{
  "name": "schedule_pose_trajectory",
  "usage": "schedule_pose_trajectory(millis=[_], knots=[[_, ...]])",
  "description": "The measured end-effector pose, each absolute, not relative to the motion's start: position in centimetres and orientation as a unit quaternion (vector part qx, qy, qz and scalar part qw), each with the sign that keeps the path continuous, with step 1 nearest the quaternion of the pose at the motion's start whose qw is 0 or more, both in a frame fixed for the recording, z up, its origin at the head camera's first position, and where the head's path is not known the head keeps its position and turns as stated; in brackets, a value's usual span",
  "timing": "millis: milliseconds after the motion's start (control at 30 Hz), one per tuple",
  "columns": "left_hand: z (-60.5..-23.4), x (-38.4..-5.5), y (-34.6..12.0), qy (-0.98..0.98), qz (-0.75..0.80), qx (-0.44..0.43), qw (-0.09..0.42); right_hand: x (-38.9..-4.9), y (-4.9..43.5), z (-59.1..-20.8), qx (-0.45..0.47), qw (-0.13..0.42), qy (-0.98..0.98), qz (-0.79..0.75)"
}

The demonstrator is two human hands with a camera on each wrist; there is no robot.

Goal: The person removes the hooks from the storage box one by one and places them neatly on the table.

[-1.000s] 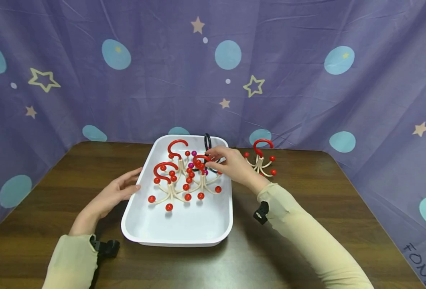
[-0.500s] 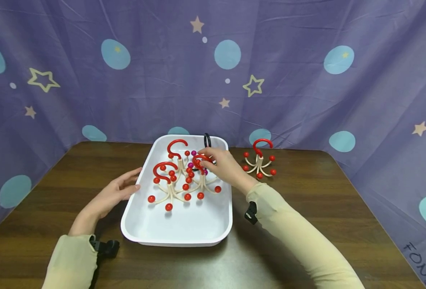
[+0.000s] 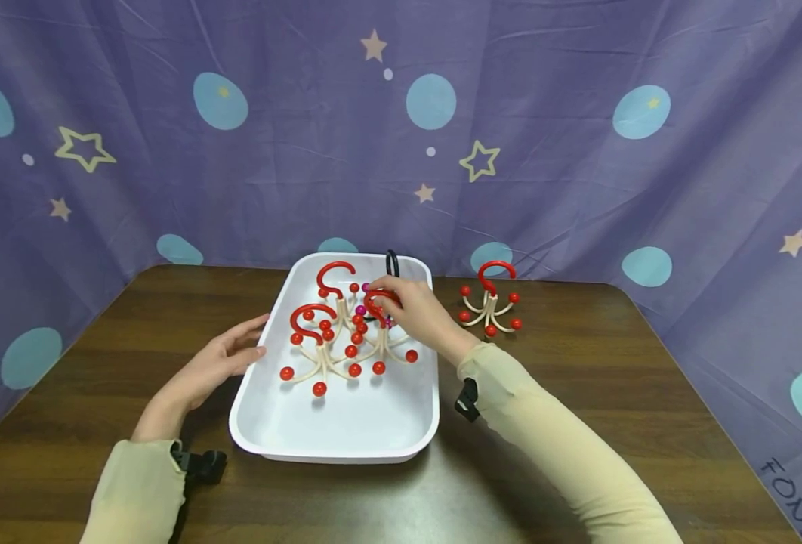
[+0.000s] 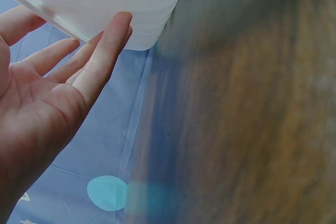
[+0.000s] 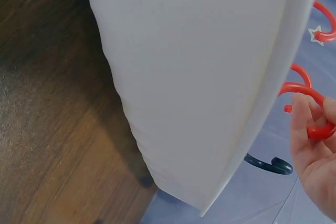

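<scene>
Gripped in the right hand [image 3: 420, 308] is the red hook [image 3: 382, 293] of a hanger [image 3: 384, 344] standing in the white tray [image 3: 333, 434], centre of the head view. Loosely extended, the left hand [image 3: 212, 368] touches the tray's left side. Another hanger [image 3: 491, 304] stands right of centre.

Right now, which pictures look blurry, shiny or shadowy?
Head view: pale glare on the wooden table near the white tray's close end, dark shadow below the right sleeve; left wrist view: table blurred, left hand sharper; right wrist view: shadow on the table along the tray's outer wall.
</scene>
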State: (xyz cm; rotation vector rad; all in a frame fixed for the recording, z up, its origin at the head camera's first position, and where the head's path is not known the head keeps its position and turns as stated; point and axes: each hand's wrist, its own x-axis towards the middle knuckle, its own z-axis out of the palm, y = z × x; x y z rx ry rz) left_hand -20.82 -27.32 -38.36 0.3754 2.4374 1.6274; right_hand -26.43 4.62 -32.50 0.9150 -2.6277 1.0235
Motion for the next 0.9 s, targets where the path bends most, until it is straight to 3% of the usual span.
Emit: schedule_pose_trajectory(millis=[900], knots=[[-38.3,-20.8,-27.4,0.82,0.551,0.126,0.094,-25.3,5.6,-30.2,0.33,0.137,-0.859,0.366]])
